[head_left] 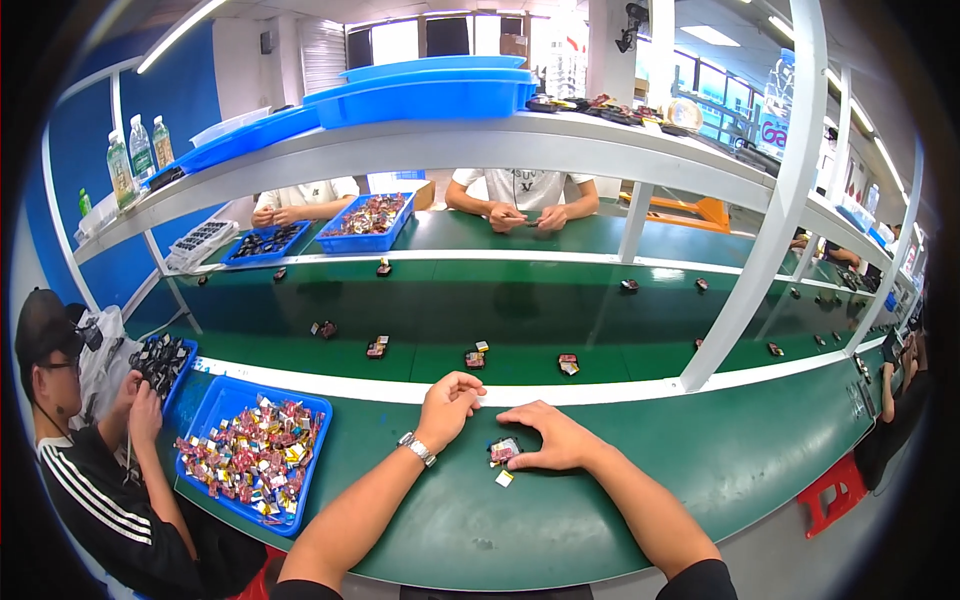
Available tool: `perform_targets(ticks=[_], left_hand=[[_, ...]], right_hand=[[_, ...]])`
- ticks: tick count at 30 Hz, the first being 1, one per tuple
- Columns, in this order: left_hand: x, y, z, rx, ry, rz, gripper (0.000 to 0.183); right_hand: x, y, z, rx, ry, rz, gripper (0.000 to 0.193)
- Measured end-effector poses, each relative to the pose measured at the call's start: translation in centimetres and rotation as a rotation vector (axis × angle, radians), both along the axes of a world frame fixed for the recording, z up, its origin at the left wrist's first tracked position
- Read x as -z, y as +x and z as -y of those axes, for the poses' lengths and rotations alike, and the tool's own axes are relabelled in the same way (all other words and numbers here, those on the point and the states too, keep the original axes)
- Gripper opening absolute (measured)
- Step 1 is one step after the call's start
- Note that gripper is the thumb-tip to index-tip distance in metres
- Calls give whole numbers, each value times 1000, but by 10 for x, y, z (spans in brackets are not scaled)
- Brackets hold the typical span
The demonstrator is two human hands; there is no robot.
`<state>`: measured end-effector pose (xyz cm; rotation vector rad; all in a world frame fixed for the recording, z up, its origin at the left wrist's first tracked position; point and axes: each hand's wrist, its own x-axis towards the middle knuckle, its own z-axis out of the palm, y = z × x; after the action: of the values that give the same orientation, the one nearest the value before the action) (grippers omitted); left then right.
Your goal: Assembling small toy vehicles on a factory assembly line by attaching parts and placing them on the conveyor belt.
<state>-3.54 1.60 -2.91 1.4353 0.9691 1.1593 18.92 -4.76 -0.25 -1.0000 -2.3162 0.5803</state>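
Note:
Over the bench's green top, my right hand (pixel 555 440) spreads its thumb and fingers apart around a small black electronic part (pixel 504 450) with a reddish and white top. The thumb tip is at the part's right edge, and the part lies on the surface. A small white and yellow tag (pixel 504 479) lies just below it. Near the white rail my left hand (pixel 449 408) has its fingers curled in, a watch on its wrist; whatever it may hold is hidden. To the left of my left arm stands a blue tray (pixel 322 425) heaped with reddish parts bearing white and yellow tags.
A green conveyor belt (pixel 440 300) beyond the white rail (pixel 620 392) carries scattered parts. A slanting white post (pixel 757 210) rises at right, under an overhead shelf (pixel 480 150) with blue trays. A co-worker (pixel 100 470) sits at left beside a tray of black parts; others work opposite.

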Motion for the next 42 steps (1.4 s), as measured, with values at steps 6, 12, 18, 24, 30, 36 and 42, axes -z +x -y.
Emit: perform_targets(ticks=[6,12,18,24,30,36,42], left_hand=[[-10,2,11,198,-27,-147,19],[-15,-1,13,547,-332,26,35],[-17,-6,8,630,-260,-59,37],[-18,1,14,571,-331,100,47],[-18,5,20,522,-333,116,39],[-16,6,18,510,-349,140,39],[-16,4,19,632,-308,234,41]], right_hand=[[-3,-5,2,-36,-128,43,57],[-6,1,2,68,91,-177,59],[-14,0,2,109,154,-87,65],[-11,3,-1,-3,407,-72,43],[-7,0,0,88,409,-60,25],[2,-6,-2,84,355,-150,14],[5,-10,0,222,195,-262,8]])
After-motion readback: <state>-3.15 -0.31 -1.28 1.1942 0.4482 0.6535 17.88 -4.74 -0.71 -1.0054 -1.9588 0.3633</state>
